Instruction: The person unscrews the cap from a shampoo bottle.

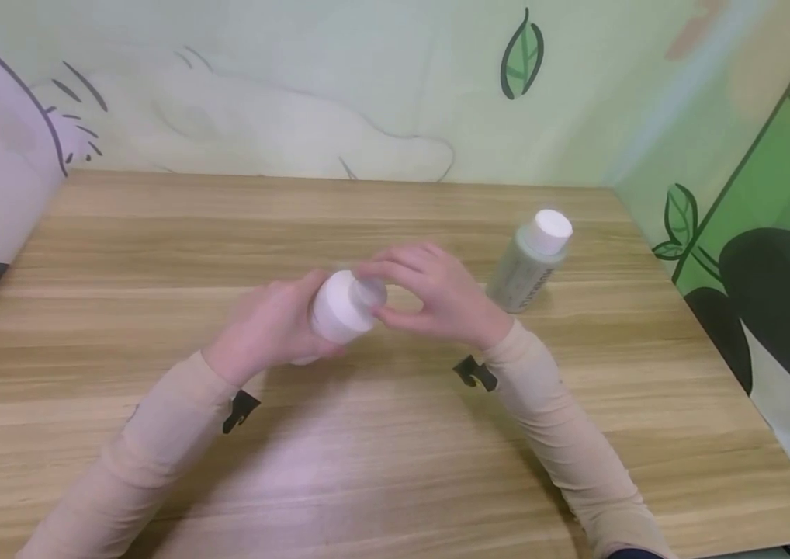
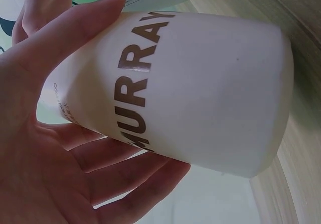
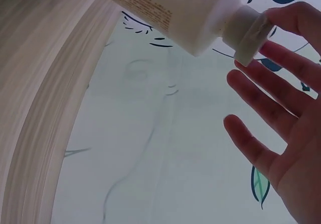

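Observation:
A white bottle (image 1: 339,308) with brown MURRAY lettering is held tilted above the table by my left hand (image 1: 265,332). In the left wrist view the thumb lies along one side of the bottle (image 2: 215,91), with the other fingers round the opposite side. My right hand (image 1: 440,293) is at the bottle's top and pinches its cap (image 3: 246,33) between thumb and index finger. The remaining fingers of that hand (image 3: 296,138) spread away from the bottle in the right wrist view. Whether the cap is loose cannot be told.
A second bottle (image 1: 522,272), grey-green with a white cap and dark lettering, stands on the wooden table (image 1: 381,466) beyond my right hand. Behind the table rises a pale green wall (image 1: 262,101) with painted leaves and cartoon figures. Another painted wall borders the right side.

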Action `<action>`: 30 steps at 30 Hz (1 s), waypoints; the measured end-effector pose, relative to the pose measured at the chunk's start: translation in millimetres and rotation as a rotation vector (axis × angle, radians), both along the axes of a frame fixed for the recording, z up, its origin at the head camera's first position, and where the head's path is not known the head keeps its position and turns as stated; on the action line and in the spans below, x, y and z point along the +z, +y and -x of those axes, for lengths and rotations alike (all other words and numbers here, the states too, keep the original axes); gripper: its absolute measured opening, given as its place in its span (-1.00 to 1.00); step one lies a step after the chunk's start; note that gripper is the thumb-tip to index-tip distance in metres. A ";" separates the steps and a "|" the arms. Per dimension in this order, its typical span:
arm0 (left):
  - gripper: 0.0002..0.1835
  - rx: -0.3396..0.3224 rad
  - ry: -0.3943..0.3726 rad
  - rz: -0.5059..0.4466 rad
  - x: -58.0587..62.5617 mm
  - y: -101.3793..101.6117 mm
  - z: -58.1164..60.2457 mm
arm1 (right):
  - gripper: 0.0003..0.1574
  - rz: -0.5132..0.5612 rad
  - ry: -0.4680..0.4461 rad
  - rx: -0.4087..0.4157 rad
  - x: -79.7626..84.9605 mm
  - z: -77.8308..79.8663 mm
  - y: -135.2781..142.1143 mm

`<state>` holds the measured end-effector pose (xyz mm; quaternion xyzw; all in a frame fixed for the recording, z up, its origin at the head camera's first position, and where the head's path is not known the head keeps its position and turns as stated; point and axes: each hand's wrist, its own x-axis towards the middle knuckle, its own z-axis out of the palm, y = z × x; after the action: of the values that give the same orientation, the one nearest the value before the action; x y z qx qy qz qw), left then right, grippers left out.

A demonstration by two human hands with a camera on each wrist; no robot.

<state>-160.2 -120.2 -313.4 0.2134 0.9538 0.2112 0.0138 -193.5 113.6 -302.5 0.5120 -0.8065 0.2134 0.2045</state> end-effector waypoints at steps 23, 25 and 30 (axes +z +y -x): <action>-0.13 -0.025 0.028 -0.009 0.5 -1.3 -1.2 | -0.41 -0.029 -0.093 -0.057 3.9 -4.0 -2.0; -0.14 -0.028 0.027 -0.014 0.8 -0.8 -0.8 | -0.45 -0.020 -0.089 -0.048 4.2 -4.3 -2.1; -0.13 -0.023 0.020 -0.012 1.0 -0.4 -0.3 | -0.49 0.017 -0.123 0.028 3.5 -3.8 -1.2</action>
<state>-159.9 -120.6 -312.4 0.2265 0.9500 0.2148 0.0052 -189.7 112.4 -299.0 0.5074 -0.8085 0.2541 0.1561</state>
